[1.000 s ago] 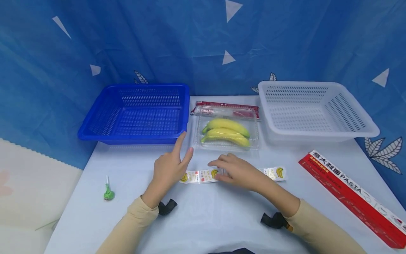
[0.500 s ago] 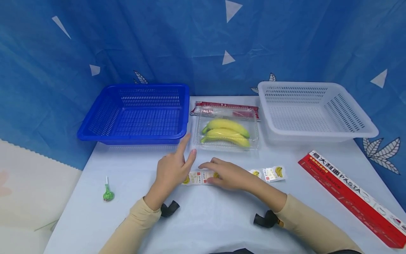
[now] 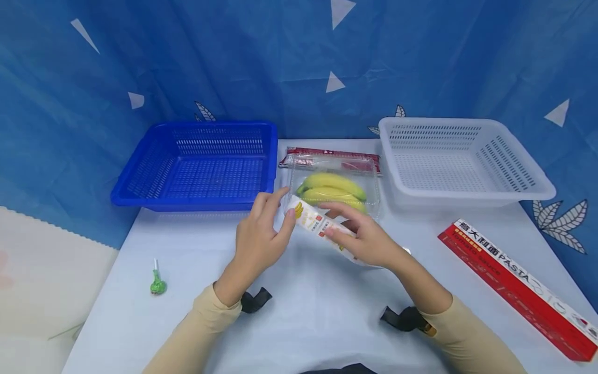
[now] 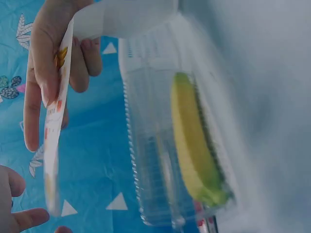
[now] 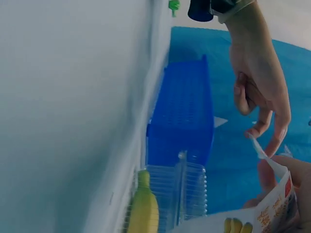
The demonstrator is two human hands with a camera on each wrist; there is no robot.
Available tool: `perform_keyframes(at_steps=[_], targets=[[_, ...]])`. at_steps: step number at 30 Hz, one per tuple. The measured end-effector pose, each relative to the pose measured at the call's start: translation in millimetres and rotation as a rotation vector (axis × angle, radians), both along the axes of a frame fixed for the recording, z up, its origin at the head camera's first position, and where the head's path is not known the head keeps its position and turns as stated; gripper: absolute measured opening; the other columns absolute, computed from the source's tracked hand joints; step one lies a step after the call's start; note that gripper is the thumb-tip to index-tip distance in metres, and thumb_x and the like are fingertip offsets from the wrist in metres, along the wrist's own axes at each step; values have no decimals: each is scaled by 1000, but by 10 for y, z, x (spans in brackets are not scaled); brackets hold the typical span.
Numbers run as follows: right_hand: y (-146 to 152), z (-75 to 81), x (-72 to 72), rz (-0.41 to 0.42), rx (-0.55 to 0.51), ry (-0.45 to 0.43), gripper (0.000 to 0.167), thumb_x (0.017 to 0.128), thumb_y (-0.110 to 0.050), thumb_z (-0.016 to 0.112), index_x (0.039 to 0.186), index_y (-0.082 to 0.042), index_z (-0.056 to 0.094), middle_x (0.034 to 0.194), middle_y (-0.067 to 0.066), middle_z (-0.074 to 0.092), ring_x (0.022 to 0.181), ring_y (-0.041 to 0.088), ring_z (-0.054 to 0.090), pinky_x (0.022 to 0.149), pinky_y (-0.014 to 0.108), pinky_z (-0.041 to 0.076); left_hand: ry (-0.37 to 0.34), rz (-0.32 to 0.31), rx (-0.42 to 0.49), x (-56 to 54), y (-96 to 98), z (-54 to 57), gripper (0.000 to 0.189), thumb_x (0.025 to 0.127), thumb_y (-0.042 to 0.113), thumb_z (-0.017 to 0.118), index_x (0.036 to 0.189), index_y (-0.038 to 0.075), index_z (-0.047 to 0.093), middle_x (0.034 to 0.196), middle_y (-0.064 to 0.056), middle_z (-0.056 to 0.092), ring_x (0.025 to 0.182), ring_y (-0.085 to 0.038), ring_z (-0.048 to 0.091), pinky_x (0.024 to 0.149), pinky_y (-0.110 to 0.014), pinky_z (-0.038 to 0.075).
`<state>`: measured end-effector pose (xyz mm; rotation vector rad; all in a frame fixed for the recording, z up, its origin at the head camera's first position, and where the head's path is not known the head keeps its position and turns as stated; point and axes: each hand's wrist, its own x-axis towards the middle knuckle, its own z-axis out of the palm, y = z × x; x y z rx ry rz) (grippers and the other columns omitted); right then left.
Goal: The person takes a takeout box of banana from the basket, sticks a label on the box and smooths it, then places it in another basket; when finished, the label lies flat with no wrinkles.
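My right hand (image 3: 369, 241) pinches a strip of white labels (image 3: 310, 219) printed with bananas, between thumb and fingers. The strip is raised off the table at a slant, and its near end passes behind the right wrist. My left hand (image 3: 259, 234) is at the strip's far end, thumb tip at its edge; in the right wrist view a left fingertip (image 5: 250, 133) meets that end, without a clear grip. Just behind the strip lies a clear plastic box (image 3: 374, 182) with two yellow bananas (image 3: 331, 182) inside.
A blue basket (image 3: 193, 201) stands at the back left, a white basket (image 3: 472, 195) at the back right. Behind the box lies a red packet (image 3: 299, 156). A red pasta box (image 3: 518, 291) lies at the right, a green lollipop (image 3: 158, 283) at the left.
The label strip has been lifted off the table by my right hand and tilted up towards the left. My left hand has moved slightly up and right to its end.
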<state>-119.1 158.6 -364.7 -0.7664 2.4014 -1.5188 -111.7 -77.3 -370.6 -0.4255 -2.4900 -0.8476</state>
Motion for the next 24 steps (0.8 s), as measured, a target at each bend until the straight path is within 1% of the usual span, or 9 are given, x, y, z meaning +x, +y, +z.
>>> perform_keyframes(at_steps=[3, 6, 9, 11, 13, 15, 19, 22, 24], targets=[[35, 70, 1, -79, -92, 3, 53, 96, -12, 65, 145, -25, 48, 120, 11, 57, 68, 26, 63, 43, 30, 49, -39, -30, 54, -24, 80, 91, 46, 98, 36, 51, 140, 16, 53, 109, -8, 59, 58, -14, 45, 44, -26, 33], [49, 96, -10, -124, -159, 31, 56, 95, -8, 65, 145, -23, 46, 115, 12, 59, 72, 24, 64, 48, 29, 52, -119, -84, 129, -34, 155, 158, 46, 100, 33, 50, 144, 18, 46, 115, -7, 61, 59, -13, 47, 45, -26, 37], [57, 107, -25, -138, -198, 61, 56, 95, -5, 63, 146, -23, 46, 111, 12, 60, 73, 22, 63, 54, 29, 53, -211, -173, 268, -34, 215, 208, 46, 102, 27, 52, 147, 22, 40, 122, -7, 61, 52, -13, 46, 44, -27, 40], [58, 112, -35, -137, -209, 72, 55, 96, -4, 62, 146, -23, 46, 109, 12, 60, 72, 22, 61, 53, 29, 51, -252, -241, 366, -36, 241, 229, 47, 102, 22, 53, 146, 24, 38, 123, -9, 63, 49, -13, 47, 43, -27, 41], [59, 128, -40, -125, -216, 80, 54, 97, -3, 60, 146, -20, 46, 108, 12, 59, 68, 22, 59, 52, 30, 50, -270, -295, 433, -39, 261, 247, 47, 102, 18, 54, 146, 24, 38, 125, -11, 62, 48, -14, 45, 42, -26, 40], [64, 144, -47, -113, -209, 82, 54, 97, -3, 59, 147, -18, 45, 107, 11, 58, 65, 21, 57, 52, 29, 49, -276, -333, 471, -38, 274, 262, 46, 102, 16, 54, 145, 25, 40, 125, -10, 62, 47, -14, 44, 42, -26, 38], [90, 183, -59, -61, -202, 88, 53, 98, -1, 57, 147, -15, 45, 108, 11, 57, 65, 21, 56, 55, 28, 49, -270, -356, 494, -33, 295, 288, 45, 101, 14, 55, 144, 26, 45, 117, -8, 63, 47, -14, 42, 41, -24, 35], [105, 200, -67, -24, -196, 103, 53, 97, 0, 56, 147, -15, 45, 109, 11, 56, 67, 20, 58, 57, 27, 50, -273, -353, 499, -29, 310, 298, 45, 101, 13, 55, 144, 26, 48, 109, -7, 62, 48, -15, 43, 41, -24, 35], [109, 206, -69, -18, -187, 110, 54, 97, 0, 58, 147, -15, 46, 109, 11, 57, 68, 19, 59, 57, 27, 51, -277, -345, 501, -25, 319, 300, 45, 101, 13, 56, 144, 25, 49, 108, -5, 62, 48, -15, 43, 41, -24, 35]])
